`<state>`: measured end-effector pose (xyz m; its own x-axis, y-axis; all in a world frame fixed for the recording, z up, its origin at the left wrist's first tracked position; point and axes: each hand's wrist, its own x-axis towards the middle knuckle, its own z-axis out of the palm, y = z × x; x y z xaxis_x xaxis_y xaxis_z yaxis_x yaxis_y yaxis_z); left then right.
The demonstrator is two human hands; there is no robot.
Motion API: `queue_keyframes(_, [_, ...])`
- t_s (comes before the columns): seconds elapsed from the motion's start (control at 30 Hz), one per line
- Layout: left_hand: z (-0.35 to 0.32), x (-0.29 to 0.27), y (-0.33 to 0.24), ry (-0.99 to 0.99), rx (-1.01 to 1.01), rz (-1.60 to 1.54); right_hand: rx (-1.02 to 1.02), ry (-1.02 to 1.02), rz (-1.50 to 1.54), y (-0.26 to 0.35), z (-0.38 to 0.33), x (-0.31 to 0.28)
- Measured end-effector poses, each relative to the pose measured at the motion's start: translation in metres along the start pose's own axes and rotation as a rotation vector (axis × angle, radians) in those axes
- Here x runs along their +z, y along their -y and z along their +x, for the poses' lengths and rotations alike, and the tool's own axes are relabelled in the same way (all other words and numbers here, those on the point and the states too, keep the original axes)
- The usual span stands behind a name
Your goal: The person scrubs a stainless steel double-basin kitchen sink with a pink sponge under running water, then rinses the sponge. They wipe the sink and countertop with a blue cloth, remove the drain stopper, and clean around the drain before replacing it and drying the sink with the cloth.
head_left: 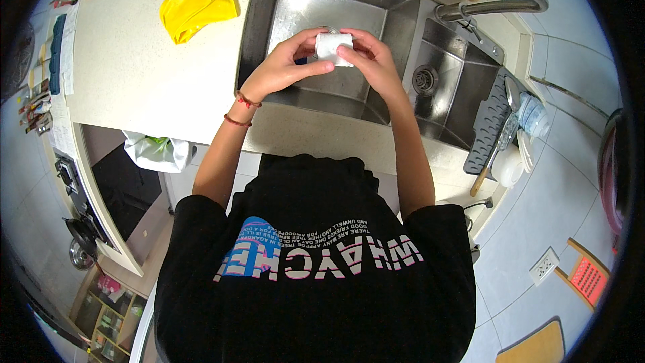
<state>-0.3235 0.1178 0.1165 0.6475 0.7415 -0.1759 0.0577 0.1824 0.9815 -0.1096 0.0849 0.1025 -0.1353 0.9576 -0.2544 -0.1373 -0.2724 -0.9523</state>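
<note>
Small white rolled bundle [329, 46]: upper centre of the frame, held above the larger left bowl of the silver stainless-steel sink [329, 5]; I see both hands on it.
Left hand [281, 69]: at the left side of the bundle; I read its fingers as pinching it, thumb straight along the lower left edge.
Right hand [376, 64]: at the right side of the bundle; fingers curved behind, thumb pressed on the near face.
Red cord bracelets [238, 120]: two, around the left wrist.
Smaller bowl: right of centre, with a round metal drain [424, 81] at its bottom.
Curved metal faucet [497, 7]: upper right, arching above the smaller bowl.
Folded bright yellow cloth [199, 7]: upper left, flat on the pale speckled table [134, 67].
Grey ribbed mat [481, 136]: right of the sink, bearing utensils.
</note>
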Motion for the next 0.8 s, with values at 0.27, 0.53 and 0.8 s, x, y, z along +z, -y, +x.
queue_keyframes(0.27, [-0.002,0.006,0.001,-0.065,-0.098,-0.171,-0.054,-0.091,0.010,-0.010,-0.006,0.009])
queue_keyframes(0.53, [-0.002,0.009,0.012,-0.183,-0.095,-0.032,-0.089,-0.066,-0.011,-0.008,-0.011,0.015])
queue_keyframes(0.8, [-0.006,0.003,0.015,-0.109,-0.045,-0.127,-0.097,0.015,-0.075,-0.003,-0.013,0.011])
